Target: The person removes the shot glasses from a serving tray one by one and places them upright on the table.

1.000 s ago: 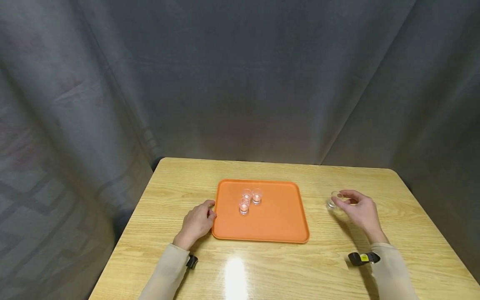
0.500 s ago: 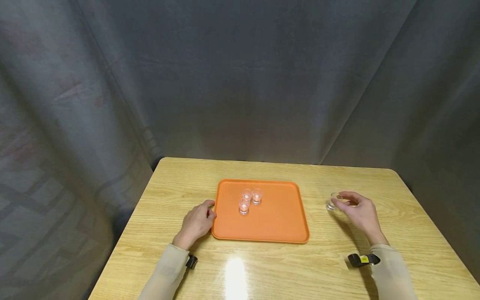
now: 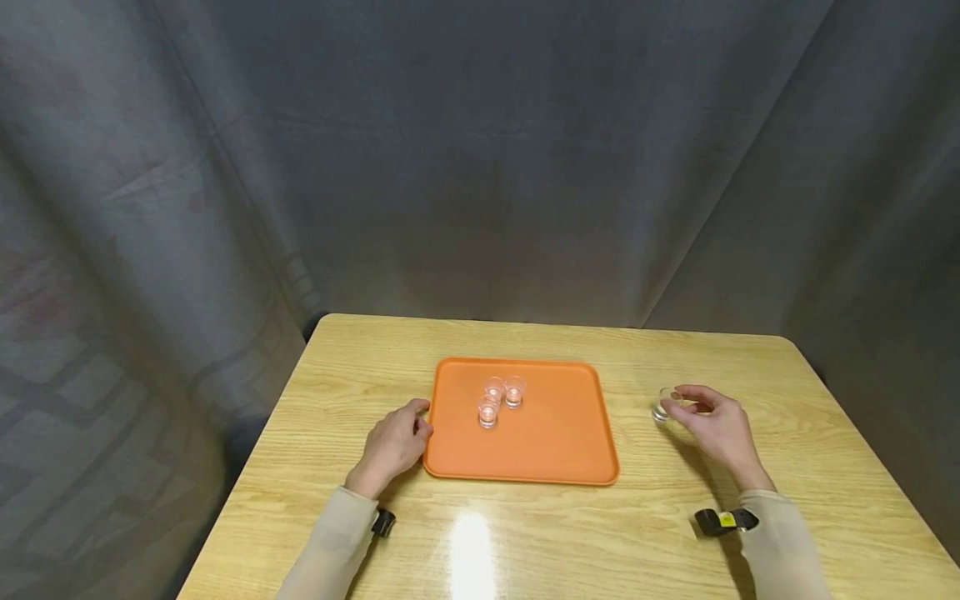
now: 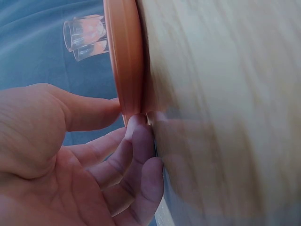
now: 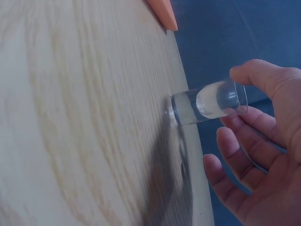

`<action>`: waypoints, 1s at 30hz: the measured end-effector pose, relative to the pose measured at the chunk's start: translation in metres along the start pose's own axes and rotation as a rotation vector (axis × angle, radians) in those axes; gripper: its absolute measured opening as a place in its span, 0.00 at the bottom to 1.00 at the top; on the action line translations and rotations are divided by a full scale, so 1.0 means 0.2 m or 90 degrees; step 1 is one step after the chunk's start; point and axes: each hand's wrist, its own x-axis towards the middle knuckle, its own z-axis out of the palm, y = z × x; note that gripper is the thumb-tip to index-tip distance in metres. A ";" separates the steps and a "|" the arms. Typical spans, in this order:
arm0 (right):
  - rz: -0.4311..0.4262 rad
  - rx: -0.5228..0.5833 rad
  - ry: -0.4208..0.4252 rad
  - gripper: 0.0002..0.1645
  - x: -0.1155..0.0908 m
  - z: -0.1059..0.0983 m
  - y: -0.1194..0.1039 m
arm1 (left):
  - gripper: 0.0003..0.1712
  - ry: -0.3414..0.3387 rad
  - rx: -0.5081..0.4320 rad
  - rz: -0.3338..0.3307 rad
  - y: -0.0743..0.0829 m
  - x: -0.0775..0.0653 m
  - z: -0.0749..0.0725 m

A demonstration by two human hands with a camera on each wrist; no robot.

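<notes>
Glass [image 5: 208, 102] slightly lower vs prev, rim pinched by R hand [image 3: 722, 427]; L hand [image 3: 394, 443] pinching tray [image 3: 551, 446] edge.

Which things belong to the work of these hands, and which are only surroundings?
In the work:
right hand, holding a clear glass
left hand, gripping the orange tray
three more glasses, on the tray

Surroundings:
wooden table
grey curtain
black wrist devices

Left arm [image 3: 330, 542] slanted forward and inward | left hand [image 3: 395, 442] pinched, thumb opposite bent fingers | right arm [image 3: 783, 542] slanted forward and inward | right hand [image 3: 723, 428] pinched with thumb and forefinger, other fingers loosely bent | hands well apart
</notes>
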 end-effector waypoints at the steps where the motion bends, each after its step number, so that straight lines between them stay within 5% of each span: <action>1: 0.000 0.001 0.000 0.33 0.00 0.00 0.00 | 0.25 0.000 -0.001 -0.001 0.00 0.00 0.00; 15: 0.011 0.004 -0.018 0.37 0.00 0.00 0.00 | 0.25 -0.004 0.000 -0.007 0.00 0.00 0.00; 30: -0.005 -0.005 0.032 0.32 -0.01 -0.02 -0.06 | 0.25 -0.003 -0.007 -0.004 0.00 0.00 0.00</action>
